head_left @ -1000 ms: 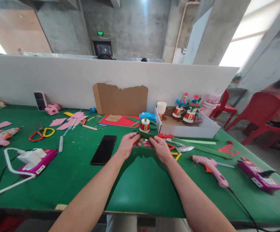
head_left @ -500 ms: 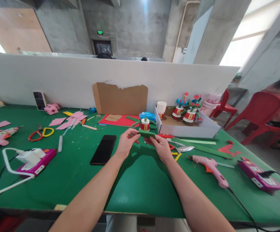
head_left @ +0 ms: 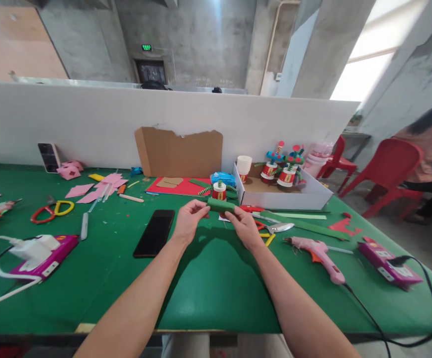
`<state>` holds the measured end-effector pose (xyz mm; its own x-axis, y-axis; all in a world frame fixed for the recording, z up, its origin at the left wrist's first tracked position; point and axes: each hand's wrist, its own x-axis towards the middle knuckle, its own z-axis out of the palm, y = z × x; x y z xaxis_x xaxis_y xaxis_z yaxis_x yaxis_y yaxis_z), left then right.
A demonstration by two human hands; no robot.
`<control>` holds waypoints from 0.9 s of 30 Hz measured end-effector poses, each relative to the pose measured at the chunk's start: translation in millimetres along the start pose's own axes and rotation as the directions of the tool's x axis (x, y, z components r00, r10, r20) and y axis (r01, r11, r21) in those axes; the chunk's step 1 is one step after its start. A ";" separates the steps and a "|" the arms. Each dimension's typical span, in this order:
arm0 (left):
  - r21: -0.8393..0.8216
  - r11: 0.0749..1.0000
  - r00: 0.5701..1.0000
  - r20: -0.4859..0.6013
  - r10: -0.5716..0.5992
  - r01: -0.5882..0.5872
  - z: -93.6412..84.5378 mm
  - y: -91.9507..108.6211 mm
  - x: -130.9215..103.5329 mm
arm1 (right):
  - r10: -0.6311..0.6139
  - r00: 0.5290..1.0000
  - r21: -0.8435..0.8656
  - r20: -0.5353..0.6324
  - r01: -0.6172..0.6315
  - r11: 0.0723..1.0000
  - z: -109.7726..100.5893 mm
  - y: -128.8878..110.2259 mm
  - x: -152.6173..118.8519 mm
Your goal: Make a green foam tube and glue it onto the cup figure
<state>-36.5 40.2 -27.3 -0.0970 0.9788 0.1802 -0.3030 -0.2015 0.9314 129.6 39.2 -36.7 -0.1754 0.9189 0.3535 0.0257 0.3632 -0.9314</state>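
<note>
Between my two hands is a rolled piece of green paper (head_left: 220,205), held level above the table. My left hand (head_left: 189,219) pinches its left end between thumb and fingers. The right end is gripped by my right hand (head_left: 244,224) in the same way. Just behind the roll stands a red and white paper cup figure (head_left: 219,190) with striped green coiled arms; its lower part is hidden by the roll. Scissors with orange and yellow handles (head_left: 270,236) lie beside my right hand. A black phone (head_left: 154,233) rests to the left of my left hand.
A white box (head_left: 286,201) at the back right holds finished cup figures (head_left: 287,174) and stacked cups (head_left: 244,164). A pink glue gun (head_left: 318,253) and a purple power strip (head_left: 387,266) with cords lie right. Pink paper, scissors (head_left: 51,211) and another strip (head_left: 51,266) are left.
The green paper has turned in my fingers, so its rounded side now shows wider. Both hands still grip its ends. The whole view has shifted slightly.
</note>
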 end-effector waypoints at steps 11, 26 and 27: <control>-0.058 0.998 0.999 0.018 -0.033 0.034 4.3 5.6 -2.7 | 0.076 0.997 0.125 0.010 -0.077 0.989 0.1 -8.4 -0.6; -0.010 0.997 0.997 -0.020 -0.076 0.076 6.9 -2.2 -4.9 | 0.146 0.989 0.207 0.019 -0.146 0.967 1.6 -6.3 -0.5; 0.010 0.998 0.998 -0.028 -0.057 0.057 7.4 -2.4 -5.3 | 0.161 0.987 0.224 -0.008 -0.155 0.962 2.3 -6.0 -0.5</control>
<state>-28.3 35.8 -28.1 -0.1061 0.9874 0.1178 -0.2988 -0.1447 0.9433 127.3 36.2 -31.4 -0.1616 0.9664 0.2000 -0.1690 0.1726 -0.9704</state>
